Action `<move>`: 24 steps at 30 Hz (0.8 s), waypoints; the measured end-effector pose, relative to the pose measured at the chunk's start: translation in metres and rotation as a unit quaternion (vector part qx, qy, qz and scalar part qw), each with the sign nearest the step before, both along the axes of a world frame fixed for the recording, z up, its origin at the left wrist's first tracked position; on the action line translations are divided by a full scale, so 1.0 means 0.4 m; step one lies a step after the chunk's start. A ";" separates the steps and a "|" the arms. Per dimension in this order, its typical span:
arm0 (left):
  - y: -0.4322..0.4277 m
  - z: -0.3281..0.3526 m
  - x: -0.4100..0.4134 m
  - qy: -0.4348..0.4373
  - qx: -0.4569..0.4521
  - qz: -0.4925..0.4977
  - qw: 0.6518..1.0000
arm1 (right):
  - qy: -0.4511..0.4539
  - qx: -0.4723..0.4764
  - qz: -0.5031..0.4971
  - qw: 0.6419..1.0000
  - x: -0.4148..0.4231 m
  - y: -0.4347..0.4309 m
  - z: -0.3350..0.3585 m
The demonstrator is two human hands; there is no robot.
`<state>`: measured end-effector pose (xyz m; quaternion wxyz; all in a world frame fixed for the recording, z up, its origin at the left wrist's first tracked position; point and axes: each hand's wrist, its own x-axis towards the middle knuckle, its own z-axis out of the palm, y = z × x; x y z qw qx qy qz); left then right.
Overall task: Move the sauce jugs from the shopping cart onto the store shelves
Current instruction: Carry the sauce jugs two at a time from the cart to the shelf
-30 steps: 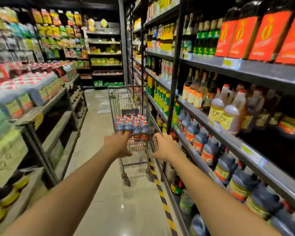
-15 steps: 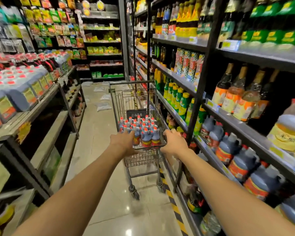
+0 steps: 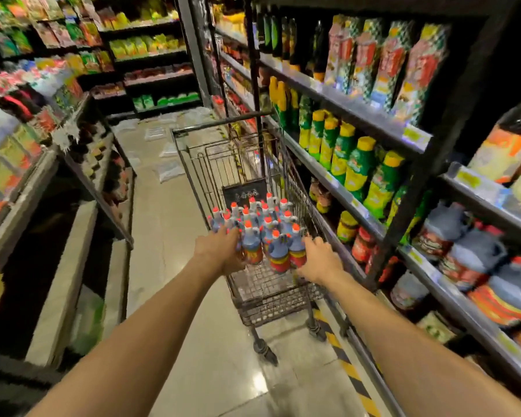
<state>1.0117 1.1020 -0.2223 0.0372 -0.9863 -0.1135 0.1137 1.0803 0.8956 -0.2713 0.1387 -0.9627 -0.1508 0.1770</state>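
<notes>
Wire metal shopping cart (image 3: pixel 271 299) beside store shelves (image 3: pixel 343 191), full of blue red-capped sauce jugs (image 3: pixel 253 224). Left hand (image 3: pixel 220 251) grip curled against jugs, hold cannot tell; right hand (image 3: pixel 321 261) grip apart.

Left arm (image 3: pixel 139 326) and right arm (image 3: pixel 403 335), bare along their whole visible length, ending in bare left grip (image 3: pixel 220 251) and right grip (image 3: pixel 319 263).

Blur smears the whole frame, and the labels on the jugs (image 3: pixel 278 254) in the cart (image 3: pixel 268 308) cannot be read. The left hand's (image 3: pixel 220 251) fingertips vanish behind the nearest jugs. What the right hand (image 3: pixel 319 261) grips is unclear. Both forearms run off the bottom edge, and the shelves (image 3: pixel 337 189) off the right edge.
</notes>
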 end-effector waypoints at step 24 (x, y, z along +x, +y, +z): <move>0.201 -0.645 0.795 0.139 -0.106 -0.310 0.935 | 0.169 0.005 -0.257 0.952 0.348 0.288 -0.481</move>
